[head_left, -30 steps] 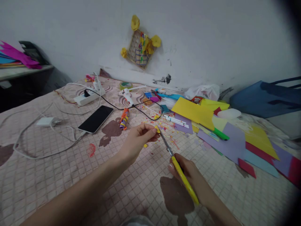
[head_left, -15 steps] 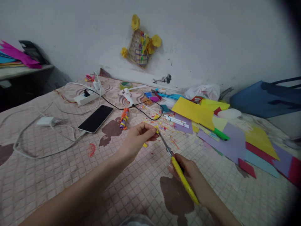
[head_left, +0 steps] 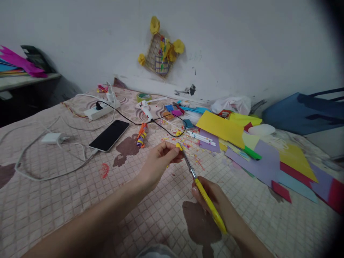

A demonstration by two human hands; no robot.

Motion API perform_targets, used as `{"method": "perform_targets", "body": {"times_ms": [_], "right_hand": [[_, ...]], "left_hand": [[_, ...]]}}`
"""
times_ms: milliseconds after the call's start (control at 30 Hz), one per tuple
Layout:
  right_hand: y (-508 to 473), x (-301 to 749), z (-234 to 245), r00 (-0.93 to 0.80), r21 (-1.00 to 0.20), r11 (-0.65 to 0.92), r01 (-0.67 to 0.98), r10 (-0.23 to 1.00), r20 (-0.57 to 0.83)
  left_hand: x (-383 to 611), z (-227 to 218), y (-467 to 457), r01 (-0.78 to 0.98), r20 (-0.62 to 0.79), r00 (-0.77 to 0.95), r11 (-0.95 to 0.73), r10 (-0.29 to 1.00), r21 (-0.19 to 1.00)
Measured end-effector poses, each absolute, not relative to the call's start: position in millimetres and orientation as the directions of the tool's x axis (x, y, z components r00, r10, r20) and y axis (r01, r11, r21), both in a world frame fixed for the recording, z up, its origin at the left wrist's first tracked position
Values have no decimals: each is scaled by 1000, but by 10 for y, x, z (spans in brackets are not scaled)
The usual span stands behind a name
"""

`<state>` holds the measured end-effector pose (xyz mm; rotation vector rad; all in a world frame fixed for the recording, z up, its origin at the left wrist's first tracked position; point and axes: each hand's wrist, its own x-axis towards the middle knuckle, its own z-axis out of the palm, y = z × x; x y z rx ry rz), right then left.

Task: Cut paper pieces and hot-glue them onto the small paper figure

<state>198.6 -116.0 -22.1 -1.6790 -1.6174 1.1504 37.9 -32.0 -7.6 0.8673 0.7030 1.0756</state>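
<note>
Between the thumb and fingers of my left hand point(head_left: 162, 157) is pinched a small piece of yellow paper point(head_left: 178, 146). My right hand point(head_left: 212, 195) is closed around the yellow handles of a pair of scissors point(head_left: 205, 197). The metal blades point up and left, their tips at the edge of the yellow piece. Just beyond my hands, tiny coloured paper scraps point(head_left: 185, 143) lie scattered on the patterned cloth point(head_left: 150, 215). A small purple and yellow striped paper roll with orange fringe point(head_left: 141, 136) lies left of them.
A phone point(head_left: 110, 135), a white charger point(head_left: 52, 138) and a power strip point(head_left: 99, 111) with loose cables lie at left. A white glue gun point(head_left: 145, 109) rests at the back. Coloured paper sheets point(head_left: 260, 161) spread over the right, near a blue bag point(head_left: 301, 111).
The scissors' tips have shifted slightly at the yellow piece, and my left hand has turned a little. Both hands keep their hold.
</note>
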Motion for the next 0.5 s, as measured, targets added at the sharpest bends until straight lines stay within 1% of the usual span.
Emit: {"method": "perform_targets", "body": {"times_ms": [333, 500], "right_hand": [[-1165, 1979, -217, -84, -865, -103, 491, 983, -165], [-1167, 1982, -178, -86, -852, -150, 502, 971, -222]], "left_hand": [[385, -76, -326, -467, -66, 336, 227, 939, 855], [371, -81, -310, -459, -67, 336, 226, 939, 859]]}}
